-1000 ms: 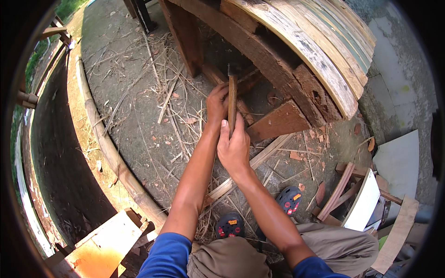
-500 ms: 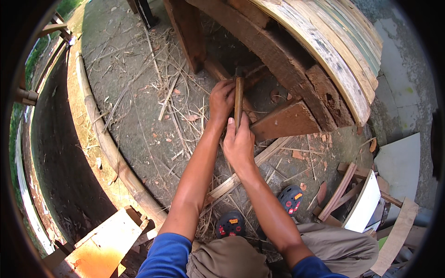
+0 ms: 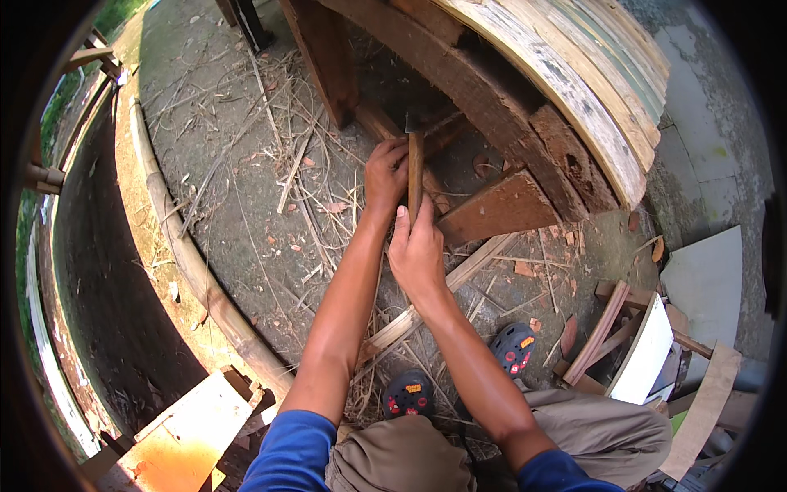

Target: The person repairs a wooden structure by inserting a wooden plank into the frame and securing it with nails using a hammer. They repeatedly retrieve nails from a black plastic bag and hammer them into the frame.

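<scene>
My right hand [image 3: 418, 254] is wrapped around the lower end of a wooden-handled hammer [image 3: 416, 168], its thumb lying along the handle. The hammer points away from me, and its dark head is hard to make out in the shadow. Close by on the left, my left hand [image 3: 382, 176] has its fingers curled in against the lower rail of a brown wooden frame [image 3: 377, 123]. What those fingers hold, if anything, is hidden behind the hand and the handle. A brown slanted board [image 3: 504, 209] of the frame lies just right of the hammer.
Pale slats [image 3: 574, 90] top the frame at upper right. A long wood strip [image 3: 402, 328] crosses the concrete floor among dry stalks and chips. Scrap wood and a white panel [image 3: 643, 353] lie at lower right. A bamboo pole [image 3: 184, 238] runs along the left edge.
The view has shifted slightly, with the frame a little lower and further left. Both hands stay at the same spot by the rail; the hammer's handle looks slightly more raised.
</scene>
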A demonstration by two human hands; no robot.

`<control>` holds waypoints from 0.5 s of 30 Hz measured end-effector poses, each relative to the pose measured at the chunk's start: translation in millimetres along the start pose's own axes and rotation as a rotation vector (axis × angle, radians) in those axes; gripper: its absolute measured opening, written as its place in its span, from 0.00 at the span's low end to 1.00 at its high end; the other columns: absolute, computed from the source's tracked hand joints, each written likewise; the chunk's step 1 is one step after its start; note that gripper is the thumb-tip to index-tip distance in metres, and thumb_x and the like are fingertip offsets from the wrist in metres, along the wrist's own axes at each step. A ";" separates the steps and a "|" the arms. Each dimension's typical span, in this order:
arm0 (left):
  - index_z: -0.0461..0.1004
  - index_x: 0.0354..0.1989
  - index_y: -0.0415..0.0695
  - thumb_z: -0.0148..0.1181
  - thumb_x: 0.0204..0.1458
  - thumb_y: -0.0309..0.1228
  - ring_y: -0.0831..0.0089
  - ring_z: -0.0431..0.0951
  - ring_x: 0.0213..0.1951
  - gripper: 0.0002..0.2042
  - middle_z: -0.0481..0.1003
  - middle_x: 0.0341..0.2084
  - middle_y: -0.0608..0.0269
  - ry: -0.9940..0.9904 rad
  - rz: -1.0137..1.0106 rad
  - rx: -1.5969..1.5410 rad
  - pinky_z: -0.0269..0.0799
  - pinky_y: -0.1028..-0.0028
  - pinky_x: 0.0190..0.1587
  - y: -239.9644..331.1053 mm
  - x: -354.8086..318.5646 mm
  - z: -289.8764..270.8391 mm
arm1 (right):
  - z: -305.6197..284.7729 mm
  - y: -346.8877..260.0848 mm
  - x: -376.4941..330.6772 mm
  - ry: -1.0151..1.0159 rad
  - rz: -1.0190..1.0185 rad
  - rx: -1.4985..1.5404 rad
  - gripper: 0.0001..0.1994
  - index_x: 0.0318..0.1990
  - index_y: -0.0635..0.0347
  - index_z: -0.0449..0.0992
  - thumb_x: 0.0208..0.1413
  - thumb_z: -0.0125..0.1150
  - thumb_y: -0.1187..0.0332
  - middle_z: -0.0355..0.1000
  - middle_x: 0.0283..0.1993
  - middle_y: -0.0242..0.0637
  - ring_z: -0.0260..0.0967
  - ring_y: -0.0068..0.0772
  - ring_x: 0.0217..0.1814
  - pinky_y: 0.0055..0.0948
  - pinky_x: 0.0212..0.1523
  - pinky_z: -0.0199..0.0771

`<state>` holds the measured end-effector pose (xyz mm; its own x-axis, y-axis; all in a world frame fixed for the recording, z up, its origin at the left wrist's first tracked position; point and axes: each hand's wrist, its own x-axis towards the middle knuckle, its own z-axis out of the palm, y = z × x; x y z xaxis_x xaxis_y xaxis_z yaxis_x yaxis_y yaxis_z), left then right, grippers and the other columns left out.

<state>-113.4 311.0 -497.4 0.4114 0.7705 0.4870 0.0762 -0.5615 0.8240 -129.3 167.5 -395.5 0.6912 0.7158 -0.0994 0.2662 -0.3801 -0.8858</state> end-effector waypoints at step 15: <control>0.71 0.58 0.36 0.81 0.35 0.33 0.47 0.67 0.64 0.38 0.71 0.58 0.45 0.006 -0.039 0.029 0.63 0.56 0.68 -23.4 -11.7 -1.2 | 11.0 11.7 -11.6 0.216 -0.264 0.040 0.22 0.65 0.70 0.63 0.71 0.50 0.63 0.75 0.40 0.57 0.75 0.49 0.38 0.42 0.42 0.73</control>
<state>-121.2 315.5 -522.1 0.4025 0.7937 0.4562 0.1185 -0.5393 0.8338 -141.6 161.2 -409.7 0.7292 0.6444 0.2302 0.4312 -0.1715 -0.8858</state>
